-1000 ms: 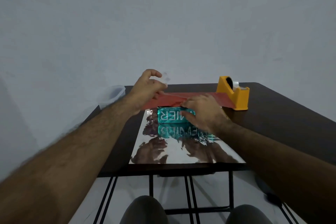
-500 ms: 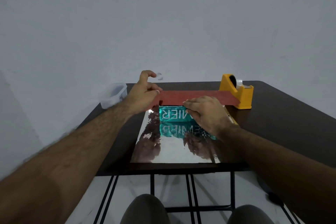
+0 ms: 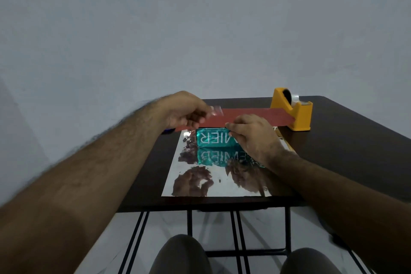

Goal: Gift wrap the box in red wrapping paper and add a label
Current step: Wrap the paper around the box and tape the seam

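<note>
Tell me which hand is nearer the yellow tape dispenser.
Right. The right hand presses the red paper on the box, just left of the tape dispenser. The left hand pinches a piece of clear tape further left.

Red paper (image 3: 255, 115) — teal box (image 3: 211, 138), yellow dispenser (image 3: 295, 115)
</note>
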`<action>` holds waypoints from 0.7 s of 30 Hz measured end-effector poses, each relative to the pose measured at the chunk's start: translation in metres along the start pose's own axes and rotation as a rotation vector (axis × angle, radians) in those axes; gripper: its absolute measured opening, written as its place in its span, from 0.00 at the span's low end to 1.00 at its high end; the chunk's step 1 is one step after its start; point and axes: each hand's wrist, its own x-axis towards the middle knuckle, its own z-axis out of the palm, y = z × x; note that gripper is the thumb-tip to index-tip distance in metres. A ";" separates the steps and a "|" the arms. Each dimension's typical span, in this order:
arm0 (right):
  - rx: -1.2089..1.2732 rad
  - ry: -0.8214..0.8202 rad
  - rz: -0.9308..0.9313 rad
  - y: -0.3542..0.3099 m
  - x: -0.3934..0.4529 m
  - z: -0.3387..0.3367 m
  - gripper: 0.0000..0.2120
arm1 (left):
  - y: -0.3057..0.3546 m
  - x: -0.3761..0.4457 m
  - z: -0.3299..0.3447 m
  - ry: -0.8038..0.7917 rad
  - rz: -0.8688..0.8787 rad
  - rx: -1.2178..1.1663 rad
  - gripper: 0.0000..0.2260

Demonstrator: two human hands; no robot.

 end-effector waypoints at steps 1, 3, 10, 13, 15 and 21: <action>0.009 -0.006 0.017 0.000 0.001 -0.001 0.16 | 0.002 0.001 -0.001 -0.030 -0.041 0.018 0.03; 0.025 0.001 0.032 -0.001 0.001 -0.001 0.15 | 0.004 0.004 -0.001 -0.061 -0.114 0.046 0.04; 0.078 0.018 0.137 -0.004 0.003 -0.008 0.19 | 0.006 0.015 0.007 -0.100 -0.280 0.088 0.03; 0.083 -0.010 0.125 -0.003 0.004 -0.010 0.22 | 0.006 0.017 0.005 -0.074 -0.310 0.058 0.03; 0.061 -0.026 0.095 -0.003 0.005 -0.011 0.23 | 0.005 0.017 0.002 -0.058 -0.332 0.067 0.03; -0.075 -0.216 0.017 -0.005 0.015 -0.017 0.27 | 0.007 0.015 0.005 -0.035 -0.319 0.169 0.09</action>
